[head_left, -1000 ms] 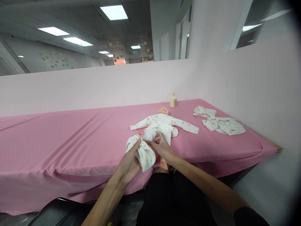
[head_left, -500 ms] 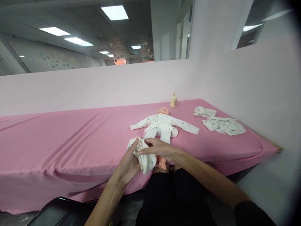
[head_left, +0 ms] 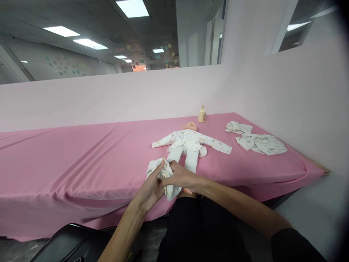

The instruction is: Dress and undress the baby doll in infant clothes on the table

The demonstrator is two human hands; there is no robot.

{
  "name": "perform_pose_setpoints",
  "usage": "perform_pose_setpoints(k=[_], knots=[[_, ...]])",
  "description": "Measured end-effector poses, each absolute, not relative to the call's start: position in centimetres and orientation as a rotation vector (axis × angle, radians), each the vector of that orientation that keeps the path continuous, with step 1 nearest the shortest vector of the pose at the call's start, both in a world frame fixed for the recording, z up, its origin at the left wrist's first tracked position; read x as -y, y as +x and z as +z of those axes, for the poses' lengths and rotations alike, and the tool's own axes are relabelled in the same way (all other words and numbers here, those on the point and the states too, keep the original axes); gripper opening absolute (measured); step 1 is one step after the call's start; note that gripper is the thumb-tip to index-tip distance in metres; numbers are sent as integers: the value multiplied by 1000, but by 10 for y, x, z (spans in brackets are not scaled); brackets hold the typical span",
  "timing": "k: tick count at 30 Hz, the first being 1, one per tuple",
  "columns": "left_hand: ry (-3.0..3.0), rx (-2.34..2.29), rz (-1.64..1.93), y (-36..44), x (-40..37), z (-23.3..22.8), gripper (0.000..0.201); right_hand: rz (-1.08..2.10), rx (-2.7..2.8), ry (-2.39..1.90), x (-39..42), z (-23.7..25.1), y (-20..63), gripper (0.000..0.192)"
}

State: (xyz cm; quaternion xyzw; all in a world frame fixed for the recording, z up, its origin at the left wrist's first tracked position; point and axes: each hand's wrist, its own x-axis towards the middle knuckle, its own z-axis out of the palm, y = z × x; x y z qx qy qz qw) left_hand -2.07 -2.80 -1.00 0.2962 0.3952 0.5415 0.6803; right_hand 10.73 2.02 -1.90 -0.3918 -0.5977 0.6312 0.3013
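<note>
Both hands bunch a small garment (head_left: pixel 163 174) at the table's near edge.
Since earlier, right hand (head_left: pixel 181 177) slid over it; left hand (head_left: pixel 149 187) clamps it, right probably too. Doll (head_left: pixel 189 143) beyond on pink table (head_left: pixel 81 156); pale partition behind.

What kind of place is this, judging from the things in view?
Probably a baby-care practice station in an office-like room: a dressed baby doll lies on a long pink-covered table, spare baby clothes beside it, a partition wall behind.

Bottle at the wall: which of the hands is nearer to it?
Right. The right hand lies nearly straight below the bottle, by the doll's legs; the left hand sits farther left and lower, gripping the bunched garment.
</note>
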Motion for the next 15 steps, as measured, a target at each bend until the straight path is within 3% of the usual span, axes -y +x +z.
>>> perform_pose_setpoints(k=[3,10,15], knots=[[695,-892,1220,-16,30,-7,32,1607,1660,-1043,-19,-18,104,36],[729,-853,1197,-19,27,-16,27,1608,1694,-884,-14,-10,104,7],[867,-926,1139,-22,31,-18,37,1564,1666,-884,-19,-20,107,12]])
